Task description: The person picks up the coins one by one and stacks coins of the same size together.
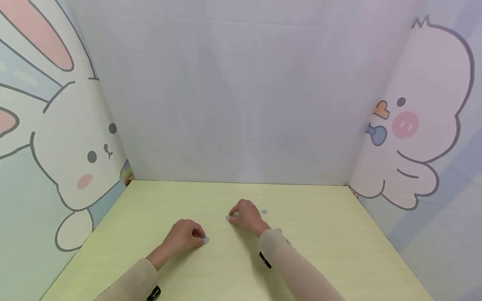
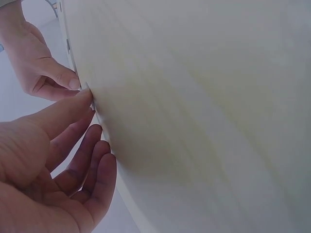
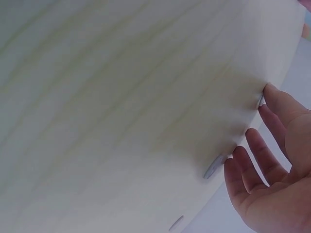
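My left hand (image 1: 183, 236), left of the table's middle, pinches a small silvery coin (image 1: 206, 240) between thumb and index finger, low over the tabletop. Farther back and to the right, my right hand (image 1: 246, 215) pinches a second coin (image 1: 227, 218) at the table surface. In the right wrist view that coin (image 3: 261, 100) shows edge-on between thumb and forefinger, the other fingers spread and bent. Two more coins lie flat: one (image 1: 265, 212) behind the right hand, another (image 1: 279, 230) partly hidden by the right sleeve.
A pale yellow wood-grain table (image 1: 324, 251) spreads under both hands. Behind it hangs a plain whitish cloth (image 1: 241, 104). Cloth printed with a rabbit (image 1: 75, 167) stands at the left, and one with a chick figure (image 1: 425, 83) at the right.
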### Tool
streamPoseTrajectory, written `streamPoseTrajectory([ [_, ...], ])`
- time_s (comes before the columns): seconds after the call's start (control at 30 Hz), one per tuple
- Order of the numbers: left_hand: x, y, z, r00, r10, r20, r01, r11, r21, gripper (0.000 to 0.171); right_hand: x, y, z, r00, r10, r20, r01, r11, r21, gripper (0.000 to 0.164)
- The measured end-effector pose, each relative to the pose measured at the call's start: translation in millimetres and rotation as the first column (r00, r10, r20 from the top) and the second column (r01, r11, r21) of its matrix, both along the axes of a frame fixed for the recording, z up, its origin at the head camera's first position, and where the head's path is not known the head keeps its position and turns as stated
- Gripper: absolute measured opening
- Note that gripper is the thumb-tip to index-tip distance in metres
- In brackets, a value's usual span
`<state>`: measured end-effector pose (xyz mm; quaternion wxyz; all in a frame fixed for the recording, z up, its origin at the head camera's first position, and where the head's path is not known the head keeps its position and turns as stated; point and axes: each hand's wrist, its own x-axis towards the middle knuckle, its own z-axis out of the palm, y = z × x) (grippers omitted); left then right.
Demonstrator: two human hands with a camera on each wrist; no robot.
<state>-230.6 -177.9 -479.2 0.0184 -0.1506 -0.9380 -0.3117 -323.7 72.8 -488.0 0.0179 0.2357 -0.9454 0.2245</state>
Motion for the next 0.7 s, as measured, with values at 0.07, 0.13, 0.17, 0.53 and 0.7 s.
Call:
streamPoseTrajectory([
  [0.07, 0.2, 0.0, -0.2, 1.000, 0.000, 0.000, 0.000, 1.000, -0.003, 0.013, 0.2, -0.1, -0.1, 1.000, 0.001, -0.001, -0.001, 1.000, 0.005, 0.014],
  [0.13, 0.5, 0.0, 0.1, 1.000, 0.002, 0.000, -0.002, 1.000, -0.001, 0.014, 0.1, -0.2, -0.5, 1.000, -0.001, 0.005, 0.001, 1.000, 0.007, 0.014],
  [0.17, 0.8, 0.1, 0.5, 1.000, 0.004, 0.001, -0.004, 1.000, 0.000, 0.014, 0.0, -0.3, -0.7, 1.000, -0.001, 0.005, 0.001, 1.000, 0.006, 0.015],
  [0.53, 1.5, 0.4, 2.0, 1.000, 0.005, -0.001, -0.005, 1.000, -0.003, 0.014, 0.5, -2.6, 1.4, 1.000, -0.001, -0.021, 0.002, 0.999, 0.043, 0.015],
  [0.7, 0.6, -0.4, 1.0, 1.000, 0.005, 0.002, -0.005, 1.000, -0.005, 0.014, 0.3, -3.4, 2.1, 0.999, 0.005, -0.043, -0.002, 0.998, 0.058, 0.015],
])
